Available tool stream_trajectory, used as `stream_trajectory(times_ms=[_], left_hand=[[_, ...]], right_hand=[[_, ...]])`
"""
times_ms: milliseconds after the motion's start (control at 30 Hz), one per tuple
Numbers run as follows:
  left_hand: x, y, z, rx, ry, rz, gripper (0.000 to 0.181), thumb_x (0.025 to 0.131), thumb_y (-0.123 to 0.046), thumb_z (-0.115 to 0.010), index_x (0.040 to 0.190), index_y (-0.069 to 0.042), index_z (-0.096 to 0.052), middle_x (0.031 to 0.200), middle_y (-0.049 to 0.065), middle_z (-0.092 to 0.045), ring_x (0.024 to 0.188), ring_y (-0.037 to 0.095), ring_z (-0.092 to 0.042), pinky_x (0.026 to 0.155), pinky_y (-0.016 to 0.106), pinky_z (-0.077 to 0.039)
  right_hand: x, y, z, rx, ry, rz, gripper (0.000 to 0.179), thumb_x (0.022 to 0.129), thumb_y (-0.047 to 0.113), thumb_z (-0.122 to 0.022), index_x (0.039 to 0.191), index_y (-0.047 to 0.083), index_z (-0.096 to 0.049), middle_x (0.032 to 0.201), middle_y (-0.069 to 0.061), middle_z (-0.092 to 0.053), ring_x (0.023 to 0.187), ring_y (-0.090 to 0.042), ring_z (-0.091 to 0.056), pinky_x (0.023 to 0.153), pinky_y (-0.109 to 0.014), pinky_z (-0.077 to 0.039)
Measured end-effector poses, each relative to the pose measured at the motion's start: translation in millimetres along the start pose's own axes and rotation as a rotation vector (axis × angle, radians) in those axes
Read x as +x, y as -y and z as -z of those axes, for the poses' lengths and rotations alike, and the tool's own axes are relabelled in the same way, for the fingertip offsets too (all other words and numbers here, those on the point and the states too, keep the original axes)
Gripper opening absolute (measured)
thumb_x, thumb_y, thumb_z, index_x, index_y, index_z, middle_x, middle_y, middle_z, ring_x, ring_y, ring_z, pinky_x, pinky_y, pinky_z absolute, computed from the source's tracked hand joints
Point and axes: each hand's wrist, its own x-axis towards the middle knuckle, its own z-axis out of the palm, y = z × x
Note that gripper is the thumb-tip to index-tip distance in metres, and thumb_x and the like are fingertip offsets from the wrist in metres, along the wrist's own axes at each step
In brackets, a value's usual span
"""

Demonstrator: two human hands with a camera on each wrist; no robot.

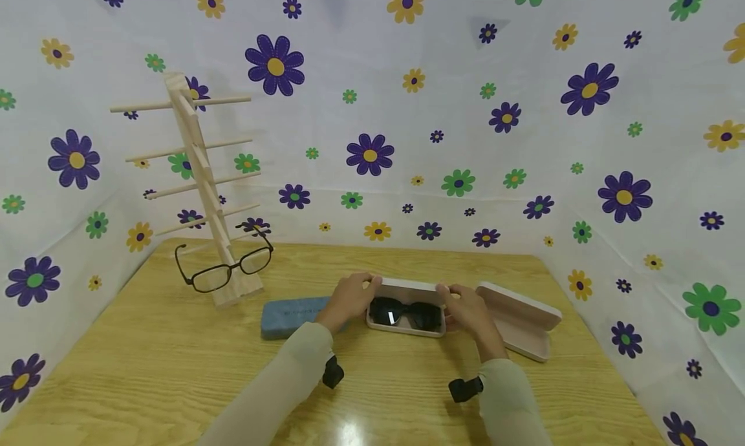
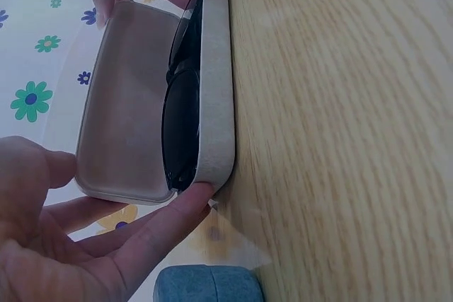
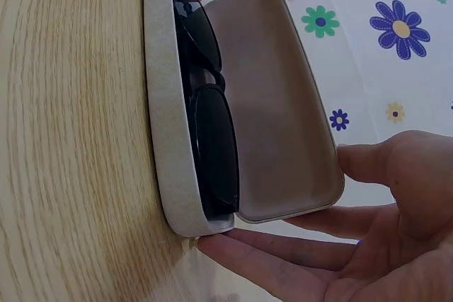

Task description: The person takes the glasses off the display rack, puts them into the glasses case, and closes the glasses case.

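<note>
A pale eyeglass case (image 1: 404,331) stands with its lid raised on the table, black sunglasses (image 1: 425,317) lying inside. At its left end my left hand (image 1: 352,295) holds it, thumb at the lid's edge and fingers along the lid and base, as the left wrist view shows. Matching this on the other end, my right hand (image 1: 468,307) has its thumb on the lid edge and its fingers (image 3: 276,263) under the lid and against the base. The lid (image 2: 131,104) leans back at an angle, its lining facing me.
Left of the case lies a closed blue eyeglass case (image 1: 288,317), partly behind my left forearm. A second pale case (image 1: 518,320) sits open at right. Farther left, a wooden display rack (image 1: 204,168) carries black-framed eyeglasses (image 1: 233,266). Flowered cloth (image 1: 372,110) surrounds the wooden table (image 1: 378,394).
</note>
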Motion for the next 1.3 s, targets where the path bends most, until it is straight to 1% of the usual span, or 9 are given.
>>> stream_trajectory(times_ms=[100, 267, 433, 600, 667, 800, 967, 1100, 1300], left_hand=[[-0.5, 1.1, 0.4, 0.004, -0.003, -0.011, 0.050, 0.110, -0.045, -0.044, 0.141, -0.011, -0.063, 0.080, 0.013, -0.071, 0.056, 0.013, -0.049, 0.093, 0.046, -0.054], [-0.1, 2.9, 0.6, -0.007, 0.015, -0.008, 0.050, 0.110, -0.045, -0.045, 0.143, -0.011, -0.061, 0.063, 0.007, -0.061, 0.047, 0.013, -0.045, 0.081, 0.041, -0.054], [-1.3, 2.5, 1.1, -0.014, 0.016, -0.001, 0.049, 0.110, -0.045, -0.046, 0.143, -0.012, -0.061, 0.093, 0.010, -0.074, 0.055, 0.015, -0.054, 0.089, 0.044, -0.054], [-6.0, 0.1, 2.4, -0.018, 0.022, 0.012, 0.049, 0.110, -0.044, -0.047, 0.146, -0.013, -0.059, 0.083, 0.007, -0.071, 0.054, 0.014, -0.053, 0.090, 0.043, -0.055], [-8.0, -0.6, 2.6, -0.020, 0.030, 0.018, 0.049, 0.110, -0.043, -0.047, 0.146, -0.013, -0.059, 0.066, 0.003, -0.062, 0.047, 0.015, -0.050, 0.081, 0.039, -0.056], [-12.6, -1.3, 3.1, -0.031, 0.034, 0.014, 0.046, 0.109, -0.041, -0.049, 0.145, -0.014, -0.060, 0.058, 0.008, -0.057, 0.051, 0.023, -0.063, 0.069, 0.034, -0.058], [-16.0, 1.5, 2.1, -0.014, 0.016, -0.023, 0.046, 0.109, -0.039, -0.050, 0.145, -0.010, -0.060, 0.086, 0.020, -0.074, 0.051, 0.016, -0.059, 0.076, 0.036, -0.058], [-16.9, 4.0, 1.2, 0.009, 0.021, -0.047, 0.048, 0.110, -0.038, -0.050, 0.147, -0.009, -0.058, 0.074, 0.017, -0.071, 0.049, 0.012, -0.051, 0.075, 0.037, -0.053], [-19.2, 4.0, -1.8, 0.001, 0.004, -0.045, 0.046, 0.109, -0.036, -0.052, 0.146, -0.009, -0.058, 0.110, 0.013, -0.077, 0.084, 0.019, -0.073, 0.082, 0.042, -0.059]], right_hand=[[0.8, 0, 0, -0.020, 0.001, -0.010, 0.074, 0.107, 0.051, -0.048, 0.152, -0.008, -0.041, 0.122, -0.034, -0.067, 0.092, -0.034, -0.077, 0.082, -0.046, -0.064], [1.4, 0, 1, -0.011, 0.007, -0.015, 0.077, 0.107, 0.051, -0.050, 0.149, -0.013, -0.043, 0.123, -0.035, -0.066, 0.094, -0.035, -0.076, 0.082, -0.045, -0.064], [0.4, 0, 1, -0.006, 0.013, -0.015, 0.076, 0.107, 0.050, -0.051, 0.148, -0.014, -0.044, 0.124, -0.036, -0.065, 0.096, -0.036, -0.076, 0.083, -0.045, -0.064], [-0.5, 0, 1, -0.013, 0.015, -0.007, 0.075, 0.107, 0.049, -0.052, 0.148, -0.013, -0.044, 0.125, -0.036, -0.066, 0.095, -0.036, -0.077, 0.083, -0.045, -0.064], [-1.0, -1, 1, -0.013, 0.015, 0.004, 0.073, 0.108, 0.046, -0.052, 0.148, -0.013, -0.043, 0.125, -0.036, -0.066, 0.095, -0.036, -0.077, 0.082, -0.045, -0.064], [-1.9, -2, 0, 0.008, 0.023, 0.018, 0.068, 0.109, 0.041, -0.052, 0.148, -0.014, -0.043, 0.125, -0.038, -0.065, 0.098, -0.039, -0.076, 0.083, -0.045, -0.063], [-4.0, -3, -1, -0.003, 0.019, 0.032, 0.063, 0.109, 0.036, -0.053, 0.147, -0.014, -0.044, 0.128, -0.038, -0.063, 0.100, -0.040, -0.076, 0.084, -0.046, -0.063], [-6.4, -4, -1, -0.004, 0.017, 0.045, 0.061, 0.109, 0.034, -0.054, 0.147, -0.013, -0.045, 0.133, -0.039, -0.061, 0.103, -0.039, -0.075, 0.086, -0.045, -0.063], [-10.3, -6, 0, 0.006, 0.011, 0.064, 0.055, 0.107, 0.032, -0.057, 0.143, -0.011, -0.052, 0.137, -0.038, -0.059, 0.108, -0.039, -0.073, 0.090, -0.047, -0.062]])
